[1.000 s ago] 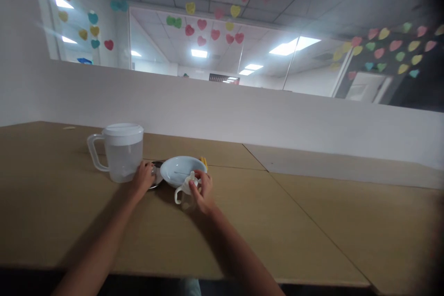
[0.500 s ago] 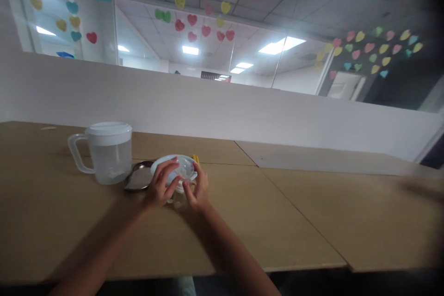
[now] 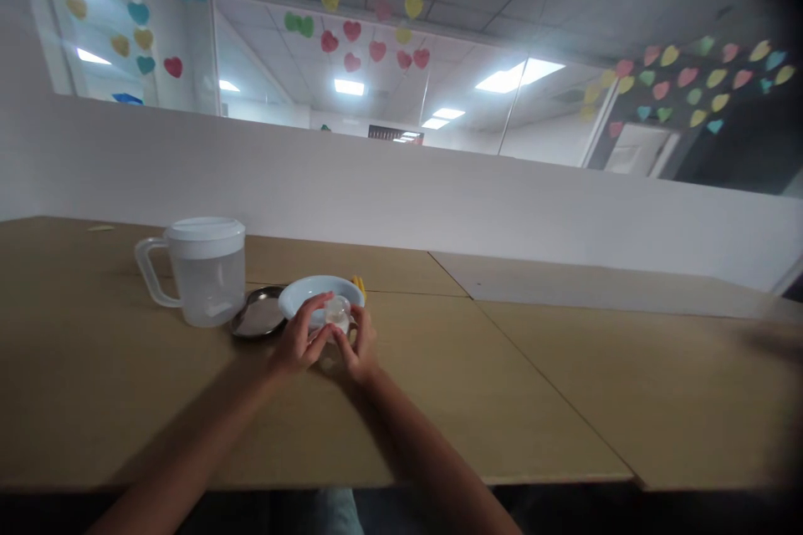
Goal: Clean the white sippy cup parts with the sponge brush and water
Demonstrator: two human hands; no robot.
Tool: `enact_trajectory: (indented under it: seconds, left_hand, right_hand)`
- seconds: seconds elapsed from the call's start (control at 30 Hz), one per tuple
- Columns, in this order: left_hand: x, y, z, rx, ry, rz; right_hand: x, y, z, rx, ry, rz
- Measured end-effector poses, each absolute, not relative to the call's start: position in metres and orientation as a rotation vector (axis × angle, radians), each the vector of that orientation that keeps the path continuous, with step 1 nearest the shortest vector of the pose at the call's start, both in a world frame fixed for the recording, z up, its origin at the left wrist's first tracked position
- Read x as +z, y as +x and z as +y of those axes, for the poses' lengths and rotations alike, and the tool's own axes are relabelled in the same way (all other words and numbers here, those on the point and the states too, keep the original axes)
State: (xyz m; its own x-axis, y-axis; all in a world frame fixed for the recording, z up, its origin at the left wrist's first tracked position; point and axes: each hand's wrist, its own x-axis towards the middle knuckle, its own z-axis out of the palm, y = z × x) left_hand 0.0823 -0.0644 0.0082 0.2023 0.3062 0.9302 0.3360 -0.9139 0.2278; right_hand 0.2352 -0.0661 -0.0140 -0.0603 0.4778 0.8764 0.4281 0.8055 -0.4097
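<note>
Both of my hands are closed by the fingertips around a small clear, rounded plastic piece (image 3: 337,309) with a whitish lower part. Its exact kind is hard to make out. My left hand (image 3: 301,343) grips it from the left, and my right hand (image 3: 360,344) from the right, the thumbs close together at the front. Just behind is a pale blue-white bowl (image 3: 301,292), partly covered by my left fingers. Something clear and faint shows on the table under my hands, too dim to name.
Left of the bowl lies a shiny metal dish (image 3: 258,318). Farther left stands a translucent pitcher (image 3: 210,284) with a white lid and a handle. Yellow sticks (image 3: 358,282) peek out behind the bowl. The brown tabletop (image 3: 470,401) has board seams and ends at a white wall.
My hands have drawn closer together around the clear piece, which now sits lower and more upright between the fingertips. More of the bowl shows. The camera view has shifted slightly.
</note>
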Motion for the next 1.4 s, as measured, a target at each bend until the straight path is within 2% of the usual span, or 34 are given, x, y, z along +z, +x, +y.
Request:
enact_trajectory:
  seconds: [0.1,0.23,0.87,1.4]
  left_hand:
    - [0.002,0.085,-0.063,-1.961,-2.521,-0.800]
    - [-0.003,0.084,-0.060,-1.871,-2.674,-0.971]
    - [-0.019,0.092,-0.054,-1.890,-2.512,-1.031]
    - [-0.017,0.096,-0.057,-2.110,-2.470,-1.123]
  right_hand:
    - [-0.016,0.234,-0.068,0.058,-0.739,-1.666]
    - [-0.014,0.233,-0.070,-0.044,-0.768,-1.653]
    - [-0.013,0.236,-0.064,-0.146,-0.785,-1.690]
    - [-0.008,0.233,-0.072,-0.197,-0.814,-1.701]
